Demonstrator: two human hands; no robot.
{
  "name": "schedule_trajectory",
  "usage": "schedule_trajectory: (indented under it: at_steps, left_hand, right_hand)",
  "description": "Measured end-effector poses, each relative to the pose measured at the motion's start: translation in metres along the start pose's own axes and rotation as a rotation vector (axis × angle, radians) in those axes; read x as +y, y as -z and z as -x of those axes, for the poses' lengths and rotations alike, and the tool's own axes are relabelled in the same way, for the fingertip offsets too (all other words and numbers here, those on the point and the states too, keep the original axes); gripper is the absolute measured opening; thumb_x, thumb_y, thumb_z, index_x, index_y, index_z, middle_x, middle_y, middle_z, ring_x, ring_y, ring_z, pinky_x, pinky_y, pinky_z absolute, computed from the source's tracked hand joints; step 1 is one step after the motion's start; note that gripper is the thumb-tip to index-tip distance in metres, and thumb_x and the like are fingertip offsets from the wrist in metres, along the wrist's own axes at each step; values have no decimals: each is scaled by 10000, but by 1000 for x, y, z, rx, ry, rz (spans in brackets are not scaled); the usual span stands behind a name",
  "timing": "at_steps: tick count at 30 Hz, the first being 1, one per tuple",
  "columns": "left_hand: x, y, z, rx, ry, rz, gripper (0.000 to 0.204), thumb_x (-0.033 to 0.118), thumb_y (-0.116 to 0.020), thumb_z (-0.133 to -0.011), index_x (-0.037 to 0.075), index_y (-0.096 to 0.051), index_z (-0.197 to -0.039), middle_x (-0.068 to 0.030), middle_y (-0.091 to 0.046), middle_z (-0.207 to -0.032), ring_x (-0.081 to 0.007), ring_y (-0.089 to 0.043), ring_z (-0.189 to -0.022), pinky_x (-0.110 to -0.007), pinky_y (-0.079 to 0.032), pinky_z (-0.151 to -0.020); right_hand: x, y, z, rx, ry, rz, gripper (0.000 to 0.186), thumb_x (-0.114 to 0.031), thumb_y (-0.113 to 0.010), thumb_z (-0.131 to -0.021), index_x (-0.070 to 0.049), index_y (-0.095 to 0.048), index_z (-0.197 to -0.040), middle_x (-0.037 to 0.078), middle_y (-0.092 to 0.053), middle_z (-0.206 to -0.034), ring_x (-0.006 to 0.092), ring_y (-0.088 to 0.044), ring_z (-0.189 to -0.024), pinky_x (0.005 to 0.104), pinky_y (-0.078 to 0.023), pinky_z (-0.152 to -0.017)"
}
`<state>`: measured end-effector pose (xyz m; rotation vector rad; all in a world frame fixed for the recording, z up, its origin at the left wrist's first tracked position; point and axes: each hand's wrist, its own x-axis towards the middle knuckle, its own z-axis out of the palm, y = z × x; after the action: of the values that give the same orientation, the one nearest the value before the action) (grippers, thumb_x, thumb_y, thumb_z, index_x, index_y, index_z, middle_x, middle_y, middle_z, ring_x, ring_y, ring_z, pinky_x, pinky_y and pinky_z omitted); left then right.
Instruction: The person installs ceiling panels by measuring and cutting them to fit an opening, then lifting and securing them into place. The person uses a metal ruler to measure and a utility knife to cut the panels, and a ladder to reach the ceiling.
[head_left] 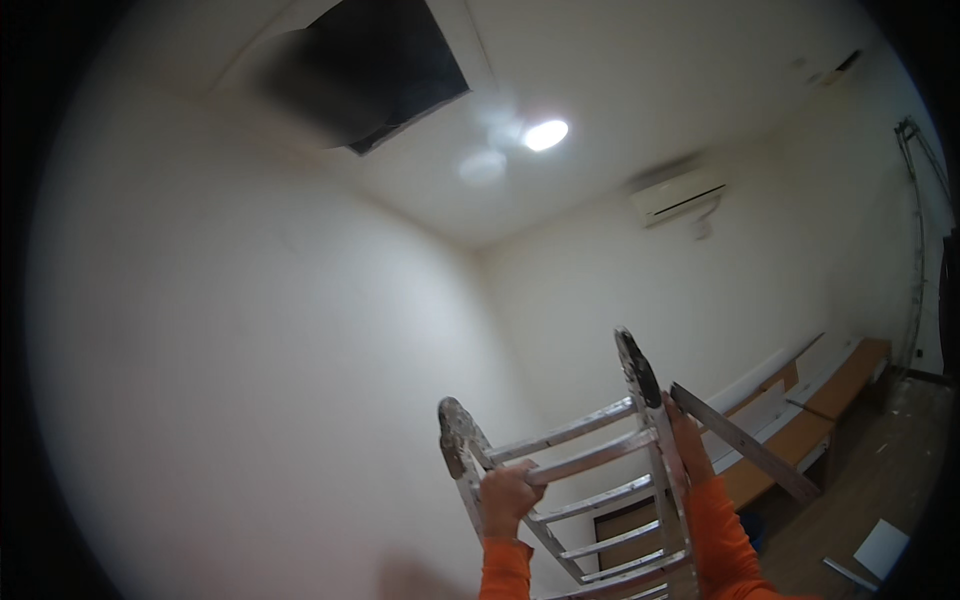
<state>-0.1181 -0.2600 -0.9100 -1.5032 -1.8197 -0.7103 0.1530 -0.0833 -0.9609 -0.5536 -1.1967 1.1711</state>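
Note:
A paint-spattered aluminium stepladder (590,440) stands upright in front of me, its two rounded top hinges dark and worn. My left hand (508,495) is closed round its left side at an upper rung. At the right rail, my right hand (688,440) is wrapped against the ladder, with part of its fingers hidden. A long flat greyish strip (748,440) slants down to the right from beside that hand; whether the hand also holds it, I cannot tell. Both my forearms are in orange sleeves.
Overhead is a dark square opening (400,70) in the ceiling, near a lit round lamp (546,135). An air conditioner (680,195) hangs on the far wall. Low brown-topped benches (800,440) line that wall. A white sheet (882,548) lies on the floor at right.

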Motion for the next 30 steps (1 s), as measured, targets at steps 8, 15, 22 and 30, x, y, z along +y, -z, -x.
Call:
schedule_trajectory:
  at_steps: [8, 15, 22, 30]
  left_hand:
    - [6, 43, -20, -516, 95, 25, 325, 460, -766, -818, 164, -764, -952, -123, -761, -947, -340, -732, -953, -449, -581, -838]
    - [23, 105, -65, -766, 54, 342, 304, 429, -768, -833, 150, -760, -953, -118, -759, -980, -327, -727, -985, -442, -580, -855]
    - [19, 121, -104, -863, 59, 510, 284, 399, -769, -849, 135, -757, -954, -113, -758, -1012, -314, -722, -1016, -435, -579, -873]
    - [13, 134, -135, -851, 91, 691, 261, 364, -771, -866, 119, -752, -955, -107, -757, -1050, -300, -716, -1052, -428, -577, -892]
  right_hand:
    - [49, 16, -5, -6, 532, 816, 497, -244, -629, -945, -58, -526, -1394, 230, -640, -1122, 383, -689, -800, 473, -566, -668]
    - [-26, 26, -18, 196, 182, 377, 405, -400, -572, -1017, -20, -626, -1146, 138, -667, -860, 251, -660, -690, 415, -515, -609]
    - [-221, 2, -118, 68, 449, 476, 392, -406, -559, -1056, -23, -635, -1097, 82, -621, -697, 196, -659, -678, 374, -516, -686]
    - [-383, -169, -213, -597, 235, 151, 331, -346, -540, -1073, -24, -574, -1138, 81, -660, -725, 133, -637, -510, 297, -545, -450]
